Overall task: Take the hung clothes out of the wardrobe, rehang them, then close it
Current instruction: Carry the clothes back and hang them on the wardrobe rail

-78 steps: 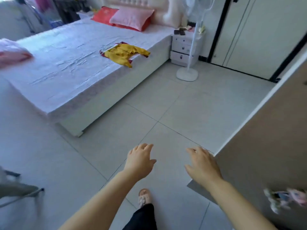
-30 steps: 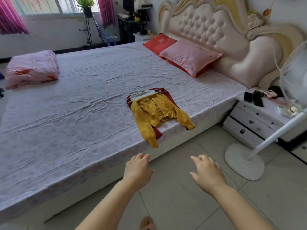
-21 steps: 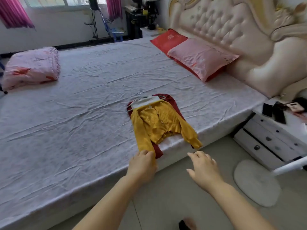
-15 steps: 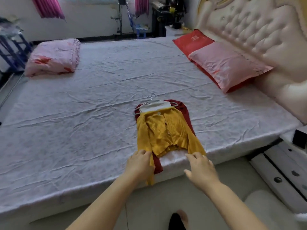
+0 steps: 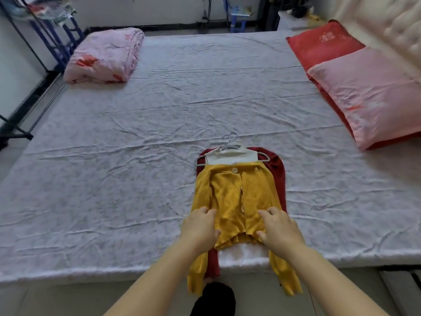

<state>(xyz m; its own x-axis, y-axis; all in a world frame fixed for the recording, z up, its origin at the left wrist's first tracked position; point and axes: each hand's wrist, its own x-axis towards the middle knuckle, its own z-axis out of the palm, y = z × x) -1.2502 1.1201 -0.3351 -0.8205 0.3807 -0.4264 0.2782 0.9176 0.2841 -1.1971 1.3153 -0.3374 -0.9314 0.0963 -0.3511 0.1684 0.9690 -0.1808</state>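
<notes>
The bed (image 5: 159, 156) fills most of the view, its pale sheet creased. At the right, by the padded headboard (image 5: 398, 26), a pink pillow (image 5: 369, 94) lies over a red pillow (image 5: 323, 44). A folded pink quilt (image 5: 104, 55) sits at the far left corner, near a dark metal rack (image 5: 45, 35).

The hung clothes lie flat in a stack at the near edge of the bed, collars pointing away from the person. A dark red garment (image 5: 278, 174) is underneath and a white garment (image 5: 230, 156) shows at the neck. A yellow cardigan (image 5: 234, 197) is on top, both sleeves hanging over the bed's edge toward the floor. Grey hangers (image 5: 264, 156) stick out at the shoulders, and their hooks (image 5: 230, 136) rest on the sheet beyond the collars.

The left grip (image 5: 199, 226) rests on the cardigan's lower left side, beside the hem. The right grip (image 5: 280, 229) rests on its lower right side. Each has bent fingers on the ribbed cloth and a thumb pointing inward. Whether either has actually pinched the fabric cannot be told. A single pale button (image 5: 234, 170) fastens the cardigan at the top.
</notes>
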